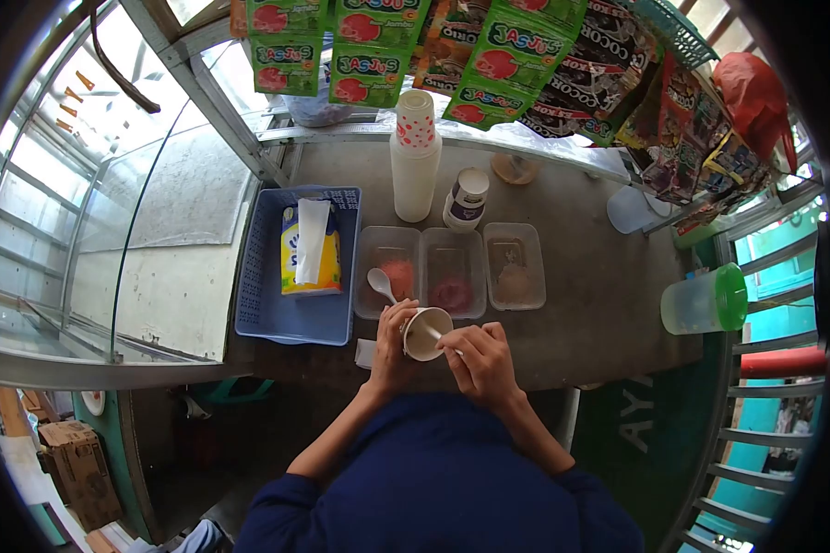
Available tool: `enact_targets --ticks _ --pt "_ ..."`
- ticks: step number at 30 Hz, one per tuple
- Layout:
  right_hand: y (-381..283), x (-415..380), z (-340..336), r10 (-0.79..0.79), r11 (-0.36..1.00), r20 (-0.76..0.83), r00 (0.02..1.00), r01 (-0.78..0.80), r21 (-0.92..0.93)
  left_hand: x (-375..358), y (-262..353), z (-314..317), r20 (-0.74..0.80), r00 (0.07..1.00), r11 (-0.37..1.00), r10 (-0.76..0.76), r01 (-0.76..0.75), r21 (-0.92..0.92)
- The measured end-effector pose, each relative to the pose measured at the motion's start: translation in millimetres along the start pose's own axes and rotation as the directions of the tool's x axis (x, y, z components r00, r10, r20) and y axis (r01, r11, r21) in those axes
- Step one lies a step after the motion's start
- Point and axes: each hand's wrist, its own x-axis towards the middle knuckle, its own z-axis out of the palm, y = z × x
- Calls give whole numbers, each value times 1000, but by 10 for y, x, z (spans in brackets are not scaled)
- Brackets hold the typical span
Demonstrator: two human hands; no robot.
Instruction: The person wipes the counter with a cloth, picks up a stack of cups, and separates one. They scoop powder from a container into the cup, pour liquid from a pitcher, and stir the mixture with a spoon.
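Observation:
My left hand (393, 346) is wrapped round the side of a paper cup (427, 311), which is tipped so its pale inside shows. In my right hand (484, 361) is a thin white spoon (436, 334), pinched by the handle with its far end inside the cup. Just beyond the cup stand three clear plastic tubs: one with orange-pink powder (397, 276), one with dark pink powder (452, 294), one with brown powder (515, 282). Another white spoon (380, 281) rests at the first tub, its handle running toward my left hand.
A blue basket (252, 267) with a tissue pack (310, 249) is on the left. Behind the tubs are stacked cups (415, 170) and a white-lidded jar (467, 199). A green-lidded container (704, 300) stands right. Drink sachets (507, 60) hang above the grey table (599, 276).

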Motion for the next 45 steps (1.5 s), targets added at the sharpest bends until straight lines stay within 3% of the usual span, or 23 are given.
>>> enact_targets --ticks 2,4,7,10,12,13,15,16,23,26,29,33,35,39,40,41,42,43,45 --pt "-3 -45 -23 25 997 -44 999 -28 -66 -20 19 24 8 1000 1000 9 -9 -1" --pt "14 -98 -53 58 998 47 997 -57 -17 -35 44 80 14 1000 1000 19 -19 -6" --pt "23 -224 -82 155 983 12 988 -155 95 -77 76 204 59 998 997 -7 11 -76" --pt "101 -335 -175 215 974 -14 977 -213 77 -114 159 367 107 993 985 -53 70 -159" --pt "114 -394 -275 306 946 -17 952 -302 115 -125 240 483 187 957 925 -222 267 -269" --pt "119 -431 -335 384 911 -4 923 -378 162 -113 273 550 206 956 925 -209 262 -277" --pt "137 -532 -473 480 863 -44 876 -463 202 -78 371 696 232 912 768 -339 410 -491" --pt "155 -590 -549 556 812 -62 829 -525 253 -84 375 756 271 887 728 -374 462 -506" --pt "751 -1209 -1101 676 723 -298 674 -528 446 217 711 1323 382 892 834 -241 392 -389" --pt "1243 -1626 -1515 739 674 -502 449 -489 554 286 853 1716 390 901 858 -192 347 -378" --pt "1687 -2032 -2181 807 527 -589 55 -518 674 317 1086 2144 382 906 853 -184 340 -396" --pt "2363 -2611 -3078 654 610 -741 -152 -473 635 322 1351 2706 375 917 817 -136 318 -481" --pt "2662 -2763 -3537 625 634 -763 -166 -462 620 340 1451 2891 466 884 895 -34 234 -380" --pt "3037 -2812 -4276 511 680 -851 -125 -547 488 400 1638 3114 550 835 888 -3 255 -382" --pt "3119 -2831 -4458 477 577 -876 65 -775 257 421 1649 3164 542 840 902 20 219 -372" --pt "3186 -2805 -4583 475 434 -844 250 -900 -22 471 1668 3201 537 843 906 34 201 -373" --pt "3055 -2544 -4565 405 331 -883 239 -938 -103 511 1697 3213 567 823 904 17 229 -360" --pt "2970 -2335 -4559 406 334 -884 232 -938 -92 519 1706 3208 601 799 902 -6 263 -341" --pt "2936 -2017 -4609 606 25 -784 138 -988 -155 486 1558 3294 618 786 913 -12 261 -315"
